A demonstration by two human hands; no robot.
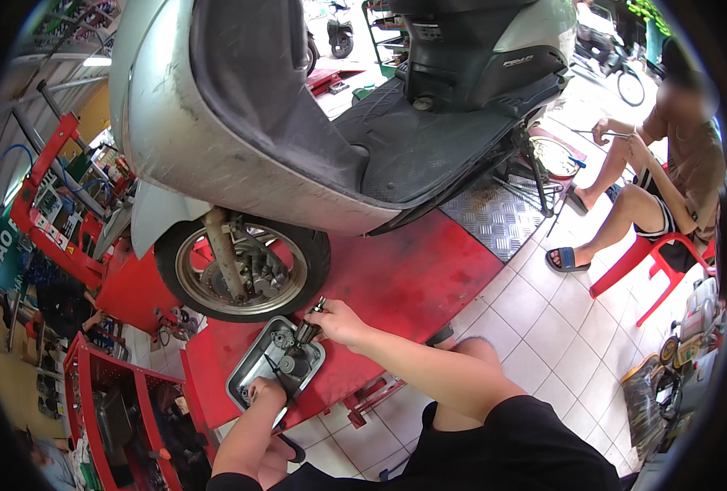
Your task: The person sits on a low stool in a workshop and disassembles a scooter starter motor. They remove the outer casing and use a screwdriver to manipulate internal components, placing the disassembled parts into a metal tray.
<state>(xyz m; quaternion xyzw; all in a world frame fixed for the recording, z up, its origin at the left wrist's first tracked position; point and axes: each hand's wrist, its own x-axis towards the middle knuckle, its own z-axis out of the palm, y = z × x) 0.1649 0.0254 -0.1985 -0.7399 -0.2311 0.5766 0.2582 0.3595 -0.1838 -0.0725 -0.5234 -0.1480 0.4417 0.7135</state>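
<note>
My right hand (333, 325) grips a dark-and-silver metal object (308, 326) above the right end of a metal tray (235, 380), just below the scooter's front wheel (319, 266). My left hand (264, 391) has its fingers closed at the tray's left part; what they hold is hidden. Small metal parts (292, 366) and a dark, slender item lie in the tray, which rests on a red lift platform (413, 286). The silver scooter (298, 191) stands above, its front wheel on that platform.
A person (683, 172) sits at right on a red plastic chair (642, 290), holding a thin rod. A diamond-plate ramp (490, 213) adjoins the platform. Red shelving (140, 393) and red lift machinery (48, 204) stand at left, with two partly visible people (65, 299). Cluttered items (658, 401) sit at lower right.
</note>
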